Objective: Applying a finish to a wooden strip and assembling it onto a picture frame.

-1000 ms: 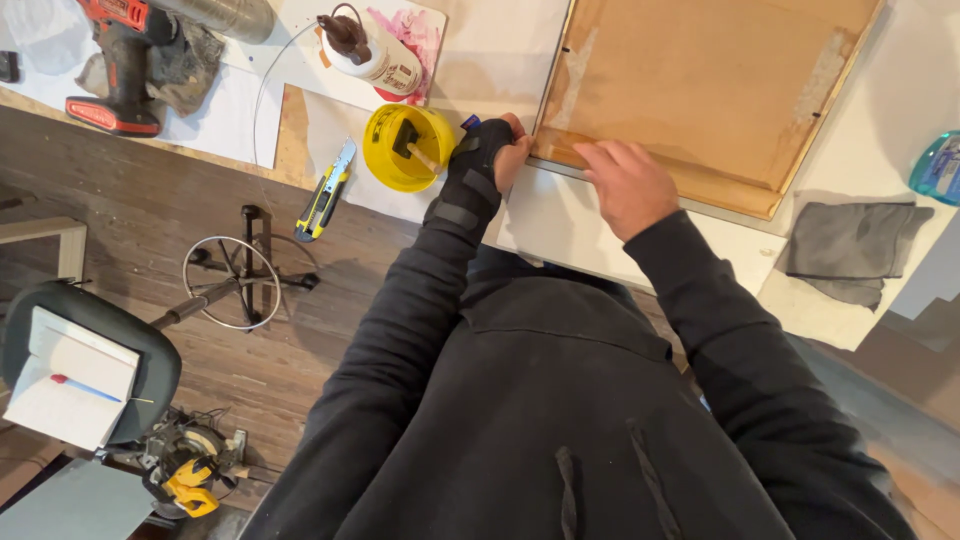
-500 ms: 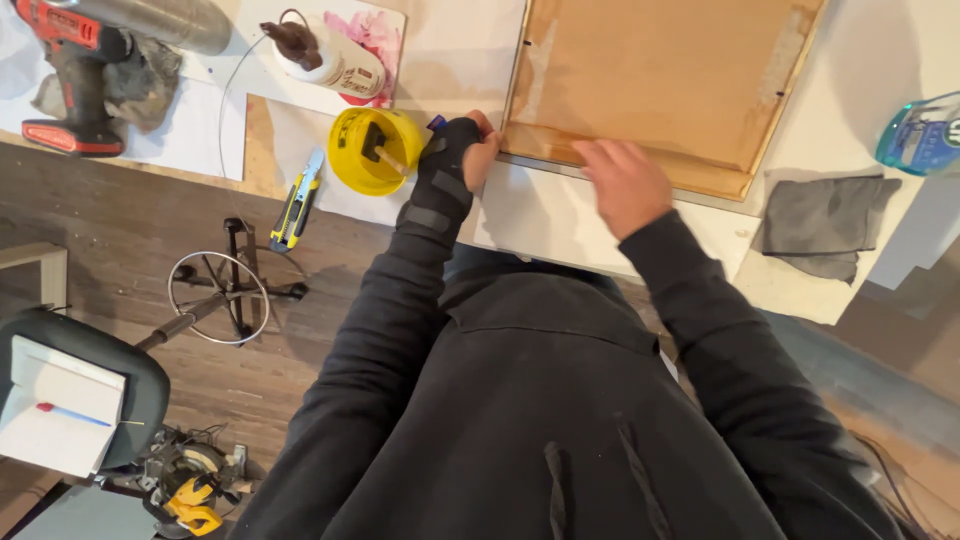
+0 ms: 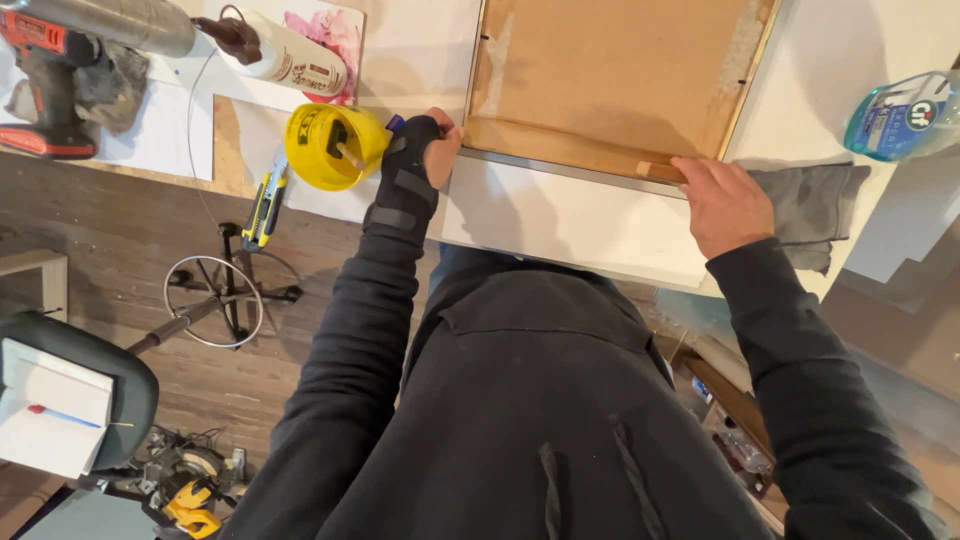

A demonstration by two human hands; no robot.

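Note:
A brown board in a thin frame (image 3: 610,70) lies flat on the white table (image 3: 570,215). My left hand (image 3: 425,150), in a black wrist brace, rests on the frame's near left corner with fingers curled against the edge. My right hand (image 3: 720,200) presses on the near right corner, fingertips on a small wooden strip (image 3: 658,171). A yellow cup (image 3: 330,145) with a stick in it stands just left of my left hand.
A grey cloth (image 3: 810,205) lies beside my right hand, with a blue spray bottle (image 3: 900,115) beyond. A glue bottle (image 3: 290,55), a yellow-and-blue utility knife (image 3: 265,200) and a red drill (image 3: 45,85) sit at the left. A stool (image 3: 75,400) and tools stand on the wooden floor.
My right hand slid right along the frame's near edge to its right corner. My left hand stayed at the left corner. The view shifted a little.

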